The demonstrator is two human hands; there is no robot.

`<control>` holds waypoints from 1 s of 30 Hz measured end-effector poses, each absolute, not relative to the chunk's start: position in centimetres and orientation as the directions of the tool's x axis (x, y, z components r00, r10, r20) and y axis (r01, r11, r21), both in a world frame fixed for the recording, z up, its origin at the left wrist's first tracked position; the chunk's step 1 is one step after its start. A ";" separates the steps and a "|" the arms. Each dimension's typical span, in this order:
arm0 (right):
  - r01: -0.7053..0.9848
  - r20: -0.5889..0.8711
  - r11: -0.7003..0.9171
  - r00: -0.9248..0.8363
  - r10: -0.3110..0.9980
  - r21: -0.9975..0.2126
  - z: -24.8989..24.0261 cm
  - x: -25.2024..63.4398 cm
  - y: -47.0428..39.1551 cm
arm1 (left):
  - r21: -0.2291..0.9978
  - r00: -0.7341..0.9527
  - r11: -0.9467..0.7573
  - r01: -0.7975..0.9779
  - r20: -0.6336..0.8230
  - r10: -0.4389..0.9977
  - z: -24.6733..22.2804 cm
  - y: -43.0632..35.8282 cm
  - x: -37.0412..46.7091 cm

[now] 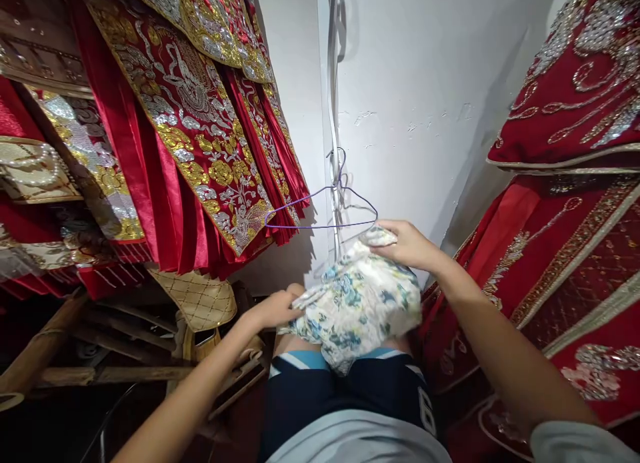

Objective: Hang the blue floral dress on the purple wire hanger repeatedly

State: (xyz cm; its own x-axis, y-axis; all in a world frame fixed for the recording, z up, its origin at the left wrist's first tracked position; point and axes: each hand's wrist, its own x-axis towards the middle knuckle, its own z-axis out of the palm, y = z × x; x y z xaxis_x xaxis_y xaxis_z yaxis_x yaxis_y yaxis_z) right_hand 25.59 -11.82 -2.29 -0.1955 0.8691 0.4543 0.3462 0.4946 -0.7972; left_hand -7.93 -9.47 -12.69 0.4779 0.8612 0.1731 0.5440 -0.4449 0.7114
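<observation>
A white cloth garment with blue and green flowers [350, 310] hangs bunched between my two hands, above my thighs; its exact kind cannot be made out. My right hand [407, 245] is closed on its upper right corner, close to the hanger's right end. At the left edge of the cloth, my left hand [280, 308] grips it with curled fingers. A thin purple wire hanger [320, 227] hangs just beyond the garment, in front of the white wall, with nothing on its bar.
Red costumes with gold and silver embroidery [200, 116] hang at the left. More beaded red garments [565, 250] fill the right side. A white vertical strip [330, 83] runs down the wall. Wooden poles [115, 375] of a frame stand low at the left.
</observation>
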 end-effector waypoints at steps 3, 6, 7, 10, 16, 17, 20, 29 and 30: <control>0.421 0.577 0.553 -0.082 0.812 -0.719 -3.8 25.6 -7.6 | 0.460 0.454 -0.514 0.724 0.244 0.857 -10.0 -7.4 -10.1; 0.312 0.519 0.493 0.001 0.855 -0.812 -5.8 24.3 -3.1 | 0.275 0.467 -0.565 0.778 0.349 0.812 -6.9 -5.3 -10.4; 0.302 0.505 0.478 0.011 0.863 -0.825 -6.4 23.8 -1.8 | 0.268 0.468 -0.573 0.775 0.368 0.804 -6.0 -4.8 -10.3; 0.339 0.498 0.461 0.029 0.867 -0.820 -7.9 23.2 0.8 | 0.265 0.400 -0.528 0.807 0.413 0.818 -4.0 -3.9 -9.5; 0.460 0.525 0.433 0.088 0.847 -0.775 -9.1 26.1 0.3 | 0.287 0.265 -0.411 0.865 0.434 0.861 -2.1 -2.8 -8.2; 0.473 0.536 0.439 0.085 0.840 -0.764 -9.0 26.5 0.1 | 0.294 0.256 -0.396 0.870 0.417 0.872 -1.9 -2.4 -8.0; 0.490 0.545 0.461 0.035 0.838 -0.740 -8.4 26.1 -0.1 | 0.316 0.229 -0.346 0.884 0.353 0.907 -1.6 -1.3 -7.4; 0.564 0.448 0.353 0.034 0.893 -0.747 -8.9 25.4 -0.2 | 0.315 0.216 -0.374 0.873 0.439 0.872 -1.4 -1.1 -7.9; 0.571 0.444 0.339 0.051 0.895 -0.748 -8.8 26.1 -0.6 | 0.311 0.233 -0.403 0.861 0.463 0.855 -1.4 -1.2 -7.6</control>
State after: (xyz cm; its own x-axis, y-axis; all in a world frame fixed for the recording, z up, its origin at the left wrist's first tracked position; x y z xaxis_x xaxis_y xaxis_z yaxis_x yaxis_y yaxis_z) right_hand 26.11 -0.58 -8.78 0.0506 0.8946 0.4440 0.5714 0.3387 -0.7475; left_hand -7.63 -1.18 -1.38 0.2327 0.8551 0.4632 0.8607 -0.4029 0.3113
